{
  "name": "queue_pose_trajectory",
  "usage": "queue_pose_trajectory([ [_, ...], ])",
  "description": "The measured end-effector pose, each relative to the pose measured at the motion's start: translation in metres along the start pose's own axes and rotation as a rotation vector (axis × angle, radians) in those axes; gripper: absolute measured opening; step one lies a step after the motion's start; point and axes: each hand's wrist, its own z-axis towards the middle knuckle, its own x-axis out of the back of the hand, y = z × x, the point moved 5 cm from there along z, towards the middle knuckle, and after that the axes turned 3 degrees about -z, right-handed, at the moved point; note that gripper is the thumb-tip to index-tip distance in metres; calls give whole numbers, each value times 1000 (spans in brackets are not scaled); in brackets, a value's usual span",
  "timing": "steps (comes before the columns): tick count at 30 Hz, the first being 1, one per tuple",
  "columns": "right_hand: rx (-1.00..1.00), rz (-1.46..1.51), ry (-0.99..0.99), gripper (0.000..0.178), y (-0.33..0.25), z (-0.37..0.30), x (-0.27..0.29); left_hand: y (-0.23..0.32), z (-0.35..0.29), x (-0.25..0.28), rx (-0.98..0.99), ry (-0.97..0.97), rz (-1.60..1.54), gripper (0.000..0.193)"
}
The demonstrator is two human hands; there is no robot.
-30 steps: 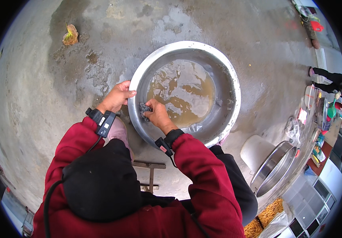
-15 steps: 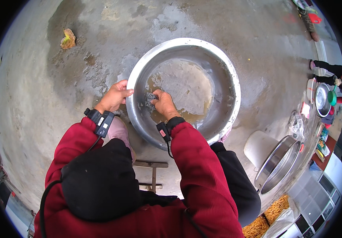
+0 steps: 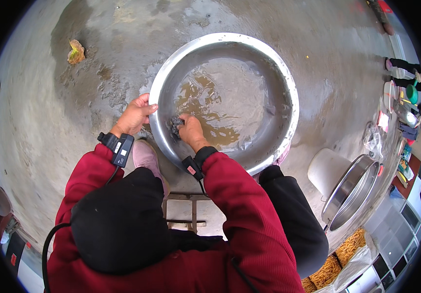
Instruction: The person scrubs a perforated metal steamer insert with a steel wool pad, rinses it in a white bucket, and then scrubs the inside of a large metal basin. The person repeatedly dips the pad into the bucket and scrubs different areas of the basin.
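A wide metal basin stands on the concrete floor in front of me, with shallow murky water across its bottom. My left hand grips the basin's left rim, thumb on top and fingers partly hidden outside it. Inside the basin, my right hand holds a dark grey wire scourer against the inner left wall. Its fingertips are partly hidden by the scourer and the hand itself. Ripples cross the water beside my right hand.
Right of the basin stand a white bucket and a round metal pan-like vessel. Yellow corn cobs lie at lower right. A dry leaf lies at upper left. Another person's dark-clothed leg shows at far right.
My right hand has moved the scourer left, from the basin's bottom edge onto the side wall. The water is more rippled. My left hand stays on the rim; the whole view has shifted slightly.
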Motion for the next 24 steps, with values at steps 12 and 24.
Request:
queue_pose_trajectory([
  [12, 85, 236, -229, 24, -7, 12, -3, 1, 2, -1, -22, -14, -21, 29],
  [24, 52, 44, -323, 30, 8, -14, 26, 3, 2, 0, -23, 17, 15, 24],
])
